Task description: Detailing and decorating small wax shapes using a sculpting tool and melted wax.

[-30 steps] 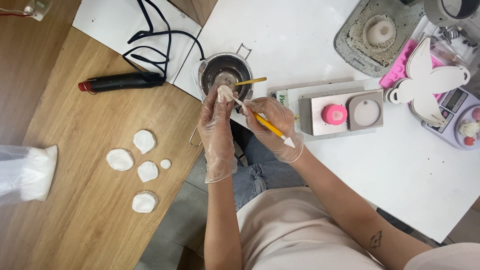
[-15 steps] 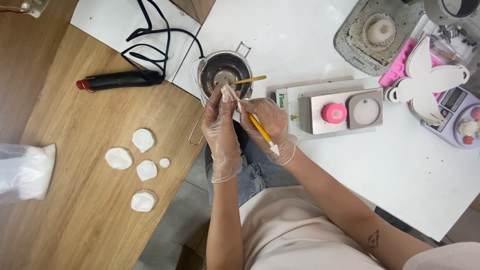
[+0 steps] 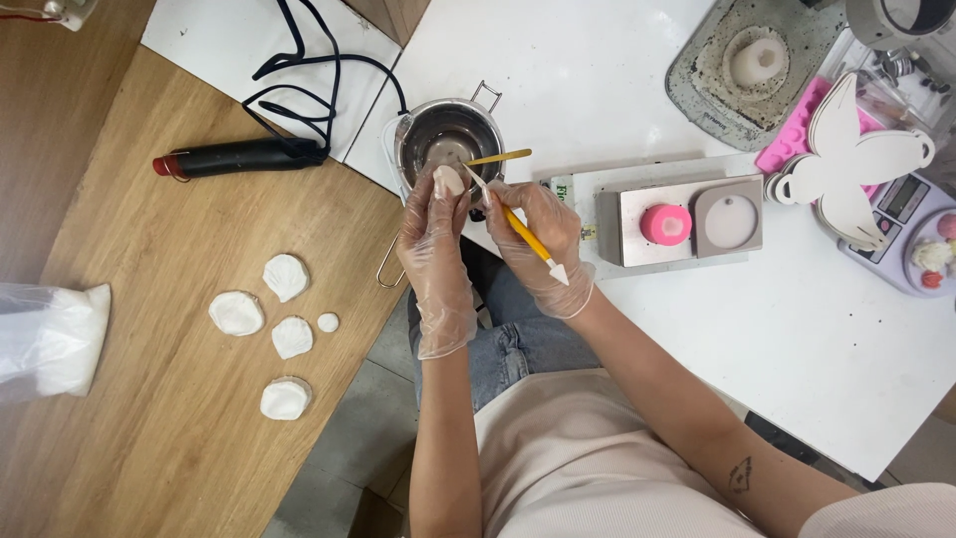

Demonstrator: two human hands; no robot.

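While one white petal piece (image 3: 449, 180) is worked over the metal pot (image 3: 448, 139), we count five finished on the wooden worktop (image 3: 149, 438).
Left hand (image 3: 435, 244) pinches it; right hand (image 3: 543, 239) grasps the yellow tool (image 3: 523, 231).

Metal pot (image 3: 448, 139) close before hands

Person seen from above: both hands are covered by thin, clear disposable gloves, the left hand (image 3: 435, 231) gloved to just past the wrist, where the loose cuff wrinkles, and the right hand (image 3: 546, 242) likewise. The forearms above the cuffs are bare (a small dark diamond-shaped tattoo marks the right forearm near the elbow). The torso is clothed in a pale beige short-sleeved top, and the legs in faded blue denim jeans.
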